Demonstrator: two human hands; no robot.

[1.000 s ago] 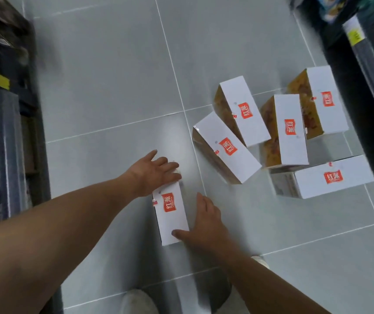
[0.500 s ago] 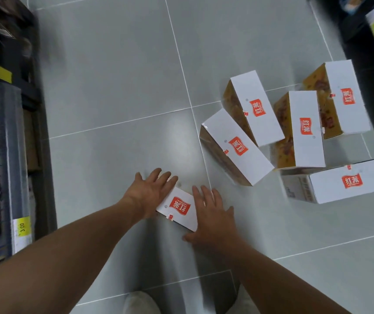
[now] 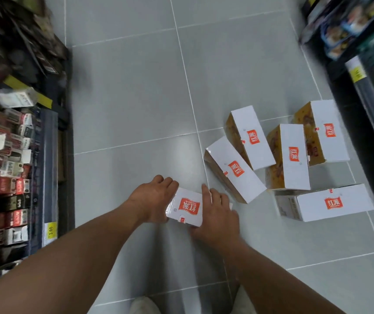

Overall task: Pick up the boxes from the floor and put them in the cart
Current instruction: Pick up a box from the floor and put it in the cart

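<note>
box higher, fingers round both ends

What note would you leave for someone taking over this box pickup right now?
Left-hand grip: fingers curled round the left end of the held box.
Right-hand grip: holds the same box's right end, thumb at the near edge.
Held box: down at the grey floor; lifted or not, cannot tell.
Five other boxes lie on the floor to the right, close together.
Cart: not in view.
Done: nothing visibly in a cart.
Left: carry this box to the cart, then the five others.
</note>
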